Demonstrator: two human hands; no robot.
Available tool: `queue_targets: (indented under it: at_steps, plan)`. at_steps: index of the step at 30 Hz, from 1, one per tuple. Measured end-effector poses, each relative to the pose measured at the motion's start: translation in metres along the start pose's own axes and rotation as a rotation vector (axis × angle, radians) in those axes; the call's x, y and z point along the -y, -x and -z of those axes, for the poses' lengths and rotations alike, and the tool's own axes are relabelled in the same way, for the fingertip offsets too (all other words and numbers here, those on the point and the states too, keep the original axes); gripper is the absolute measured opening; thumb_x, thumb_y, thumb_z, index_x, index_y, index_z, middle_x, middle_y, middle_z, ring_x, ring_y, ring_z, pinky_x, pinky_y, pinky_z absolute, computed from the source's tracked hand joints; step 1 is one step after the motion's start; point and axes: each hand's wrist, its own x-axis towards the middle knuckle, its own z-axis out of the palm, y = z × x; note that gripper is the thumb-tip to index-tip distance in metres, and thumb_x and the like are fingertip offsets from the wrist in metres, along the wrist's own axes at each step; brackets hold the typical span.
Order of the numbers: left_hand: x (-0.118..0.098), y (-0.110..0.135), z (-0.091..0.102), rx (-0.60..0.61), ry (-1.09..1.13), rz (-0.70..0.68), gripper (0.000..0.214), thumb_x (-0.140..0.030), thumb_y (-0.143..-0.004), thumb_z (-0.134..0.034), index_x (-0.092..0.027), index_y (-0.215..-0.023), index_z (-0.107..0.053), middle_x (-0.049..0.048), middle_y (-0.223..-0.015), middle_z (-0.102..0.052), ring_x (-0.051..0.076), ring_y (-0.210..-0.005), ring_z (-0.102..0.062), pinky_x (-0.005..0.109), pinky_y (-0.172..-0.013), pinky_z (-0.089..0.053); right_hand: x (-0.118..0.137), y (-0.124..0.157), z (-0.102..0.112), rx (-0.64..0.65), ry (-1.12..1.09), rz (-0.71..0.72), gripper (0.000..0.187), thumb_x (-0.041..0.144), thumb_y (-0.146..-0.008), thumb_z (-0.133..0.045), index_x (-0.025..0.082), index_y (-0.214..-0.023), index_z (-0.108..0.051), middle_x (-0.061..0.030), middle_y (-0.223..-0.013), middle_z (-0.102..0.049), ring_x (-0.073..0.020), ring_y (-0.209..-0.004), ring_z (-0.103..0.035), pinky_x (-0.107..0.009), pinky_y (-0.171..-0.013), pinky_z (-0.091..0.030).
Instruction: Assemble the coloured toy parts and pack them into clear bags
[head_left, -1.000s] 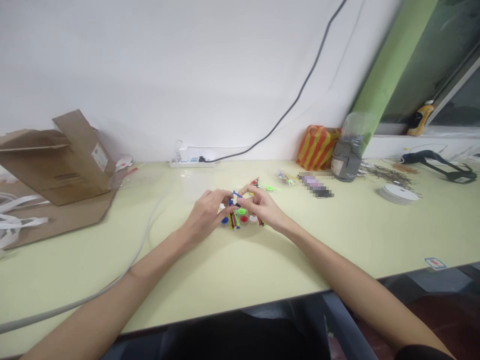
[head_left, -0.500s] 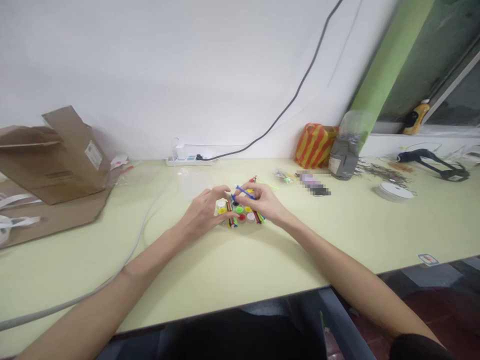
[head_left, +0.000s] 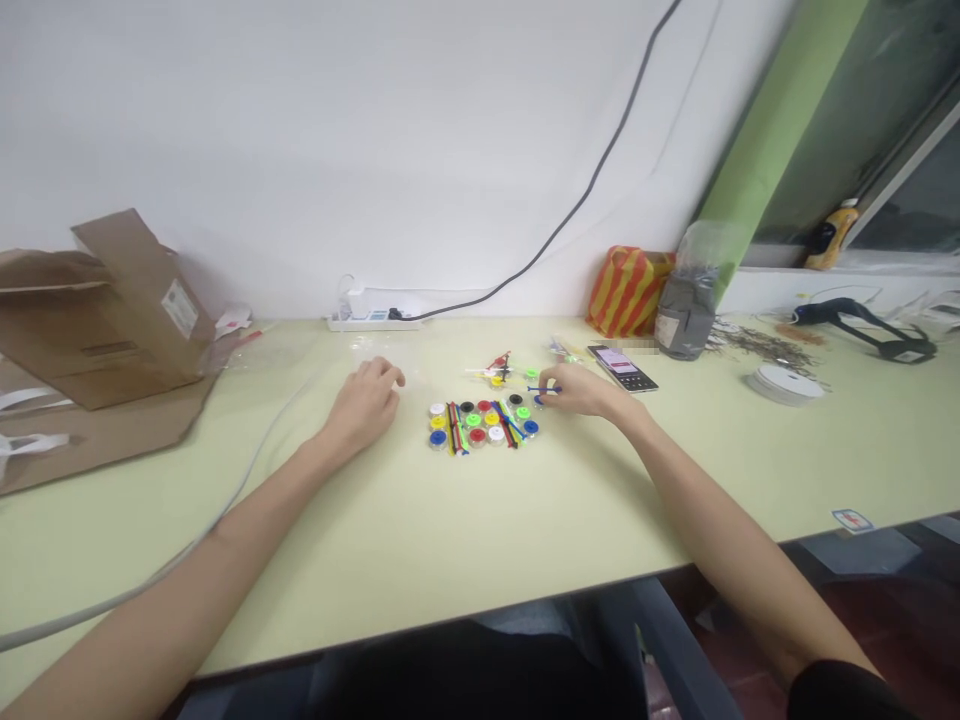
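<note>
A cluster of small coloured round caps and thin coloured sticks (head_left: pixel 481 423) lies on the pale yellow table (head_left: pixel 465 540). My right hand (head_left: pixel 579 391) rests just right of the cluster, fingers pinched on a thin blue stick (head_left: pixel 541 390). My left hand (head_left: pixel 366 405) lies on the table to the cluster's left, fingers loosely curled, holding nothing that I can see. A few more coloured pieces (head_left: pixel 504 368) lie just behind the cluster.
A phone (head_left: pixel 622 367) lies right of my right hand. An open cardboard box (head_left: pixel 105 310) stands at the left, a power strip (head_left: pixel 371 320) at the wall. A striped bag (head_left: pixel 626 290), a grey pouch (head_left: pixel 684 315) and a tape roll (head_left: pixel 784 384) sit at the right. A grey cable (head_left: pixel 247 480) crosses the table.
Both hands have drawn apart from over the cluster: the left went left and let go, the right moved right with the blue stick. The caps and sticks now show fully.
</note>
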Motion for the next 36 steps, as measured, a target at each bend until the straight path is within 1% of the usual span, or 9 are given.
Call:
queue_targets:
  at_steps: [4,8,11,16,22,28,32,34,36]
  plan:
    - [0.006,0.002,-0.009,0.06,-0.013,0.043,0.04,-0.021,-0.093,-0.035,-0.016,-0.128,-0.053,0.0156,-0.13,-0.056,0.033,-0.12,-0.053,0.048,-0.1,-0.044,0.006,0.003,-0.003,-0.042,-0.019,-0.002,0.022,0.03,-0.089,-0.061,0.017,-0.103,-0.072,-0.0085,-0.094,-0.073,-0.0193,-0.082,-0.063,-0.025,-0.067,-0.038]
    - [0.009,0.004,-0.016,0.136,0.023,0.058,0.047,-0.032,-0.099,-0.029,-0.014,-0.139,-0.045,0.0168,-0.138,-0.053,0.033,-0.126,-0.051,0.049,-0.106,-0.042,0.01,0.004,-0.005,-0.069,-0.021,0.006,0.022,0.03,-0.091,-0.059,0.017,-0.104,-0.071,-0.0081,-0.092,-0.073,-0.0187,-0.08,-0.062,-0.025,-0.067,-0.037]
    - [0.011,0.004,-0.02,0.179,0.041,0.057,0.049,-0.037,-0.1,-0.025,-0.014,-0.141,-0.043,0.017,-0.14,-0.052,0.033,-0.128,-0.051,0.049,-0.108,-0.041,0.009,0.003,-0.006,-0.084,-0.033,0.018,0.021,0.03,-0.091,-0.06,0.018,-0.104,-0.071,-0.0077,-0.092,-0.073,-0.0185,-0.081,-0.062,-0.025,-0.068,-0.038]
    - [0.016,0.003,-0.025,0.221,0.046,0.014,0.049,-0.04,-0.101,-0.022,-0.016,-0.136,-0.046,0.0158,-0.138,-0.054,0.031,-0.128,-0.051,0.048,-0.109,-0.041,0.007,0.002,-0.008,-0.097,-0.041,0.024,0.02,0.029,-0.091,-0.062,0.018,-0.104,-0.072,-0.0081,-0.093,-0.073,-0.0187,-0.081,-0.062,-0.025,-0.07,-0.038]
    - [0.018,0.003,-0.029,0.214,0.032,0.006,0.051,-0.041,-0.101,-0.022,-0.015,-0.137,-0.047,0.0162,-0.14,-0.052,0.031,-0.13,-0.051,0.047,-0.111,-0.04,0.006,0.0,-0.01,-0.103,-0.033,0.021,0.021,0.029,-0.091,-0.062,0.018,-0.105,-0.072,-0.0076,-0.094,-0.073,-0.0181,-0.079,-0.061,-0.025,-0.068,-0.036]
    - [0.019,0.002,-0.03,0.213,0.029,-0.002,0.052,-0.04,-0.101,-0.022,-0.014,-0.138,-0.047,0.0167,-0.139,-0.053,0.03,-0.13,-0.051,0.047,-0.111,-0.04,0.009,0.002,-0.009,-0.1,-0.044,0.016,0.021,0.03,-0.093,-0.058,0.018,-0.104,-0.071,-0.0066,-0.09,-0.072,-0.0173,-0.076,-0.06,-0.025,-0.067,-0.036]
    - [0.017,0.003,-0.029,0.203,0.033,-0.003,0.051,-0.04,-0.101,-0.023,-0.015,-0.138,-0.048,0.0171,-0.141,-0.053,0.03,-0.131,-0.05,0.048,-0.111,-0.04,0.009,0.006,-0.004,-0.146,-0.067,0.018,0.024,0.033,-0.096,-0.055,0.018,-0.107,-0.068,-0.0081,-0.095,-0.073,-0.0189,-0.082,-0.062,-0.025,-0.068,-0.037]
    - [0.017,0.003,-0.028,0.204,0.035,-0.003,0.051,-0.039,-0.101,-0.023,-0.015,-0.138,-0.048,0.0173,-0.141,-0.053,0.031,-0.132,-0.05,0.048,-0.111,-0.04,0.007,0.008,0.0,-0.178,-0.057,-0.002,0.024,0.031,-0.097,-0.05,0.017,-0.103,-0.068,-0.0098,-0.097,-0.073,-0.0201,-0.085,-0.064,-0.026,-0.07,-0.038]
    - [0.017,0.003,-0.028,0.204,0.036,-0.007,0.051,-0.039,-0.101,-0.023,-0.014,-0.138,-0.048,0.0176,-0.14,-0.053,0.031,-0.131,-0.051,0.048,-0.111,-0.04,0.005,0.01,0.005,-0.158,-0.057,-0.051,0.023,0.027,-0.097,-0.048,0.016,-0.099,-0.068,-0.0103,-0.091,-0.073,-0.0204,-0.081,-0.065,-0.027,-0.07,-0.04]
